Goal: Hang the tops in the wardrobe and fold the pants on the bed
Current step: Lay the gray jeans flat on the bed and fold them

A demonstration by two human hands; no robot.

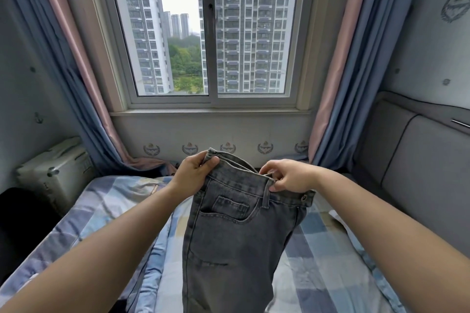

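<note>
The jeans [236,231], dark grey denim, are hanging in the air over the bed [330,274], and I am holding them up by the waistband with both hands. My left hand [195,173] is gripping the far end of the waistband, thumb on top and fingers curled underneath. My right hand [287,176] is pinching the band near a belt loop, just short of the button end, which is sticking out past my fingers. The legs are dropping straight down between my forearms and running out of view at the bottom edge, so I cannot tell whether the hems are touching the bedding.

I am judging this as the start of the fold, with the pair not yet laid flat. The right-hand pinch is catching little cloth; if it slips, that side is likely to sag and the legs to twist. The waistband is also bunched between my hands, so lowering it as it is could set creases into the fold.

The bed is carrying a rumpled blue checked quilt, whose ridges may throw the fold off line. Beyond it are a window [211,33] facing tower blocks, blue and pink curtains at each side, a pale suitcase [56,165] on the left and a grey padded headboard [419,160] on the right.
</note>
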